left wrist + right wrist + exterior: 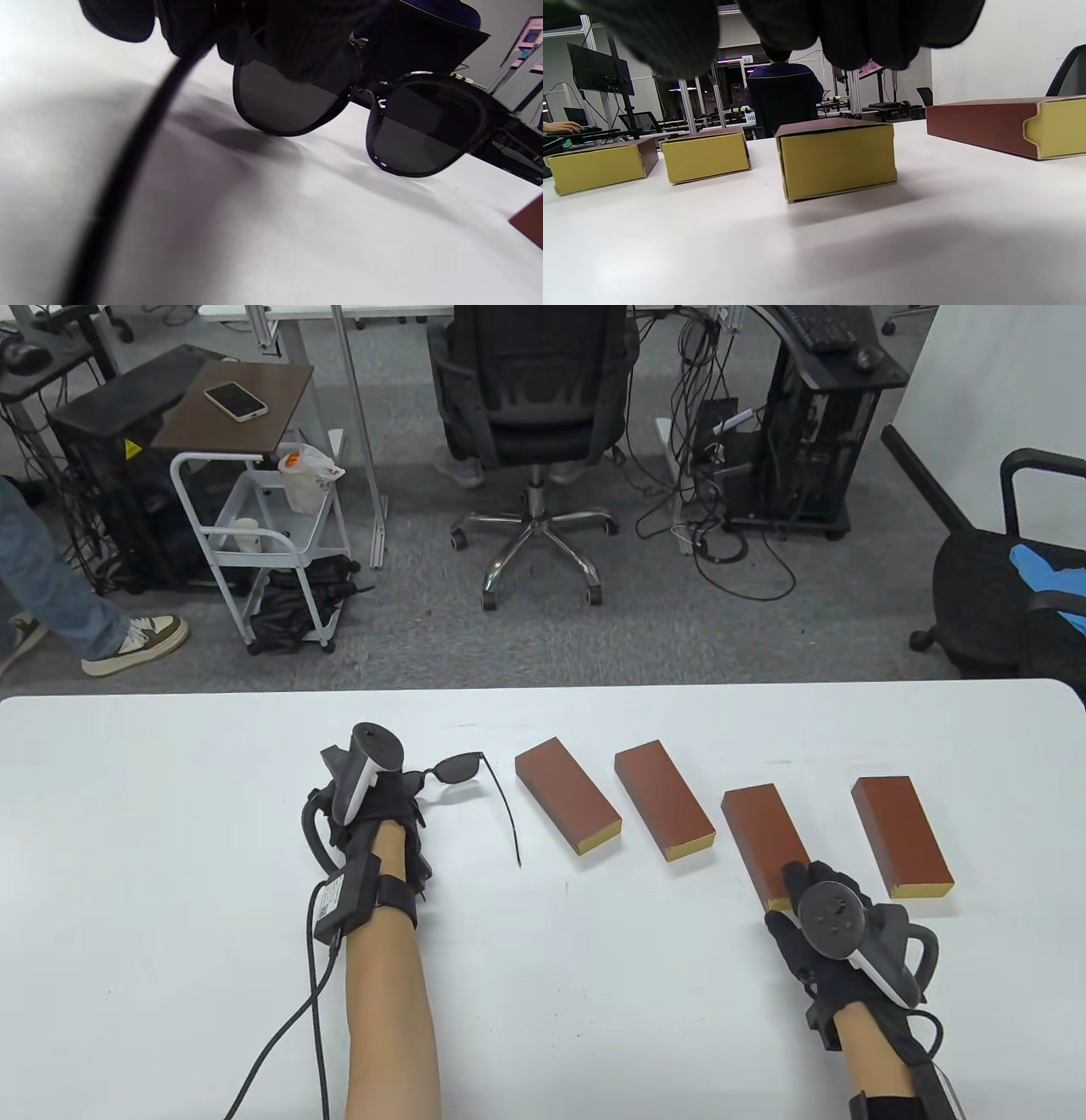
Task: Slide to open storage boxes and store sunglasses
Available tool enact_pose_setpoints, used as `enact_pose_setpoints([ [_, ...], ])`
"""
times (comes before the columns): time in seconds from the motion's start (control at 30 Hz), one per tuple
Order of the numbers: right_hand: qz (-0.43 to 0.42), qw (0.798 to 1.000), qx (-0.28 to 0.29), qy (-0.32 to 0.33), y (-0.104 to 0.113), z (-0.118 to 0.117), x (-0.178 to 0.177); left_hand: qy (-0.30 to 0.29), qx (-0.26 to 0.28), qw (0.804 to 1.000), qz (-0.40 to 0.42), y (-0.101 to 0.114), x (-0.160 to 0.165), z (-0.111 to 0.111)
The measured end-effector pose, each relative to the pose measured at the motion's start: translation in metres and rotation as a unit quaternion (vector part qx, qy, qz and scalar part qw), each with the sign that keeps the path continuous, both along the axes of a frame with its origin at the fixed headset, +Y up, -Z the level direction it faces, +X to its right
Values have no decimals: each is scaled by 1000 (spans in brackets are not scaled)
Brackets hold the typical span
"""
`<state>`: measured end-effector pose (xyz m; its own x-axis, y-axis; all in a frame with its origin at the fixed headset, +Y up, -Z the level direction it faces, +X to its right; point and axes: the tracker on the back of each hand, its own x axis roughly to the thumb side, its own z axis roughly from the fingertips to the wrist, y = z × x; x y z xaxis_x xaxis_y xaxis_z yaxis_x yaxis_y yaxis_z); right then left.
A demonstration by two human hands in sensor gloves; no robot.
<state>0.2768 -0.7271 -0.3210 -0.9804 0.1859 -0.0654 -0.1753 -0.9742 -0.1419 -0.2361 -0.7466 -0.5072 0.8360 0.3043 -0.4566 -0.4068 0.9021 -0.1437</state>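
The white counter (170, 814) carries four brown storage boxes (567, 795) in a row, all slid closed. The right hand (836, 933) hovers just before the third box (764, 844); its grip I cannot tell. Left of the boxes, the left hand (373, 806) holds the sunglasses (462, 768) by one lens.

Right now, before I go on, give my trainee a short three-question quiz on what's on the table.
1. How many storage boxes lie on the table?
2. True or false: the sunglasses already sit inside a box.
3. Which hand is at the sunglasses: A left hand, B right hand?

Key: 1. Four, all shut, from the leftmost box to the rightmost box. 2. False; they are out on the table, temple unfolded. 3. A; the right hand is at the near end of the third box.
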Motion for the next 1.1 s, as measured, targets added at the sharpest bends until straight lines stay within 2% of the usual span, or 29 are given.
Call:
enact_pose_setpoints([
  [0.13,-10,1000,4,14,1,-1,-5,17,30,999,10,-4,-2,-1],
  [0.27,10,999,-1,32,2,-3,-15,18,34,999,22,-5,-4,0],
  [0.43,23,999,-2,42,6,-6,-26,-10,55,998,44,6,-7,10],
  [0.5,27,998,6,50,10,-5,-31,-24,61,997,50,17,-4,16],
  [0.63,13,998,19,61,16,-4,-36,-101,79,992,11,37,14,29],
  [0.77,-8,996,42,79,22,-2,-42,-205,118,972,-8,57,50,55],
  [0.97,-45,990,65,113,29,3,-52,-294,142,945,36,74,99,95],
  [1.1,-82,985,55,145,28,4,-60,-342,157,925,43,84,129,117],
])
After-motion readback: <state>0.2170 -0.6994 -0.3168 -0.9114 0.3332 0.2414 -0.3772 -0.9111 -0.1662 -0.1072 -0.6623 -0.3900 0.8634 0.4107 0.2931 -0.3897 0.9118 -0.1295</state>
